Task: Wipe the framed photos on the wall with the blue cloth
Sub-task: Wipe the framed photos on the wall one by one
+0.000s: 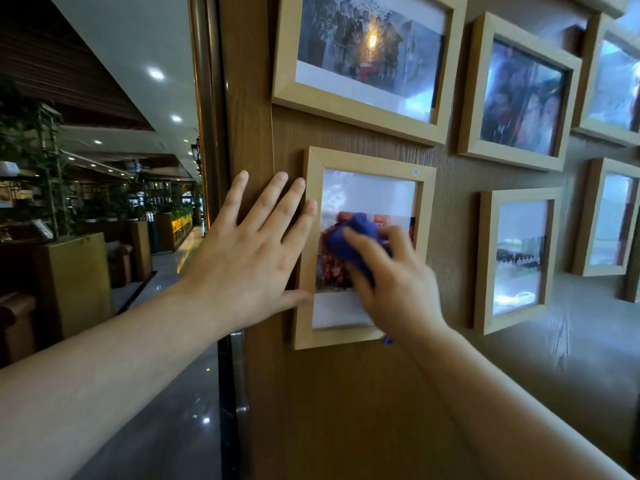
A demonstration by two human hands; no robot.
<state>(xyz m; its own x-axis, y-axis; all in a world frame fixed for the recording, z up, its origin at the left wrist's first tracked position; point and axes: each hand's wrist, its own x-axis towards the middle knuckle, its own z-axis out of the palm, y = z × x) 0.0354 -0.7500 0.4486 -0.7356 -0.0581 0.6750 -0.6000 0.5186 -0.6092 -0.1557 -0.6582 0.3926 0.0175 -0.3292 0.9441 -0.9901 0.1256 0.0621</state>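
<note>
blue cloth — bunched in right hand | left hand splayed flat | frame sticker "19"

head view, close, facing wall

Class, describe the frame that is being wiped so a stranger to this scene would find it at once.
Start at the wood-panelled wall hung with pale wooden frames, then go to its left edge, lower row. The frame being wiped stands upright below the wide group-photo frame. Only this one has a blue cloth pressed on its glass by the right hand, with the left hand flat beside it.
</note>
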